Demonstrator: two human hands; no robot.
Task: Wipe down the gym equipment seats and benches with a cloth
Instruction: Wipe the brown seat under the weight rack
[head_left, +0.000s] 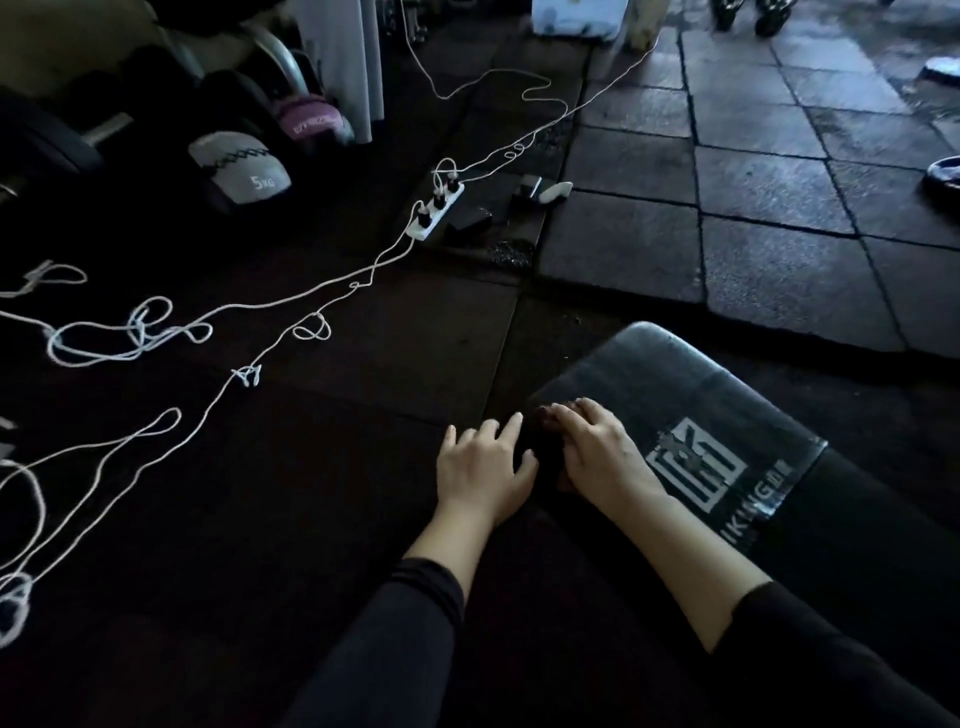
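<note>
Fingers spread and nearly straight on the left hand (480, 467), lower centre of frame, hovering or resting just beside the bench edge, holding nothing. Fingers of the right hand (597, 452) laid flat on a dark cloth (543, 457), barely distinguishable, pressed to the black bench pad (675, 395) at lower right, apparently mid-wipe.

floor: dark rubber tile floor (769, 171) | on it: white power strip (435, 211) with tangled white cords (291, 304) toward left edge; grey 5 kg kettlebell (240, 167) and pink kettlebell (311, 120) at far left corner | black padded bench (675, 384) at near right; both hands rest on its left edge
</note>
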